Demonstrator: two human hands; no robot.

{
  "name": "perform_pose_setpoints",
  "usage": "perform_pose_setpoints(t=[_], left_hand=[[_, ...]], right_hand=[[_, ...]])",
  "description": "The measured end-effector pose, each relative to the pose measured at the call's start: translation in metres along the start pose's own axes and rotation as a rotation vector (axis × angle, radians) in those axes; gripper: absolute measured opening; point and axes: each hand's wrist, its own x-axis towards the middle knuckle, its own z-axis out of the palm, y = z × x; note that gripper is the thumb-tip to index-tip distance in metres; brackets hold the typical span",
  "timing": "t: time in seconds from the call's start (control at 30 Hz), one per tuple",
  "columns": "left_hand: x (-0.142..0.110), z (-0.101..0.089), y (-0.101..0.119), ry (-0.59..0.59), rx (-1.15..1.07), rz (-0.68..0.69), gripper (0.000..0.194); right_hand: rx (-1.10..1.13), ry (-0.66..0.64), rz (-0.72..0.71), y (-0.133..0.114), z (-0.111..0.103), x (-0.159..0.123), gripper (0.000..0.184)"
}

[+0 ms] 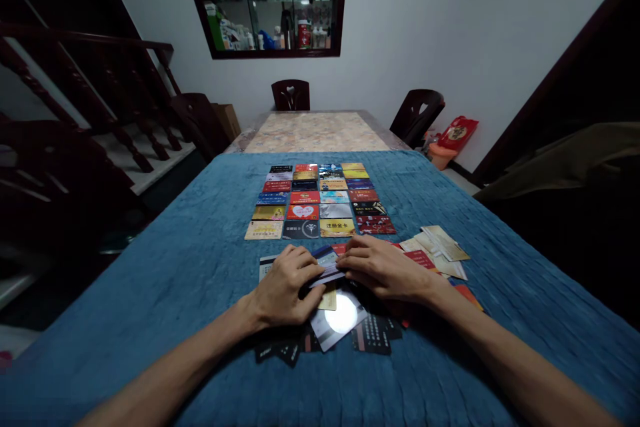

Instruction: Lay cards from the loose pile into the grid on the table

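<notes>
My left hand (289,285) is closed on the left end of a blue and white plastic card (327,265), its thumb below and fingers above. The fingers of my right hand (376,265) pinch the same card at its right end. Under both hands lies a loose pile of cards, among them a shiny silver card (333,333) reflecting a bright light and a black card (373,335) with pale lettering. Beyond my hands, several colourful cards are laid in neat rows and columns, with a gold card (337,227) and a dark grey card (301,230) in the nearest row.
A blue cloth (165,267) covers the near part of the table. To the right, pale cards (445,243) overlap a red card (420,259). Dark wooden chairs (417,117) stand around the table's far part. A glass-shelved cabinet (273,53) is set in the wall.
</notes>
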Motion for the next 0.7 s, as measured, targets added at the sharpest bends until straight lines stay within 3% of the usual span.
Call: perform_pose_setpoints(t=[0.23,0.5,0.7], left_hand=[[-0.001,0.007,-0.010,0.121,-0.009,0.011,0.022],[-0.002,0.010,-0.019,0.118,-0.112,-0.094,0.040],[-0.003,0.015,-0.023,0.099,-0.113,-0.086,0.053]], right_hand=[[-0.084,0.182,0.015,0.011,0.014,-0.003,0.029],[-0.069,0.245,0.103,0.023,0.032,-0.007,0.031],[-0.082,0.290,0.135,0.022,0.035,-0.007,0.032]])
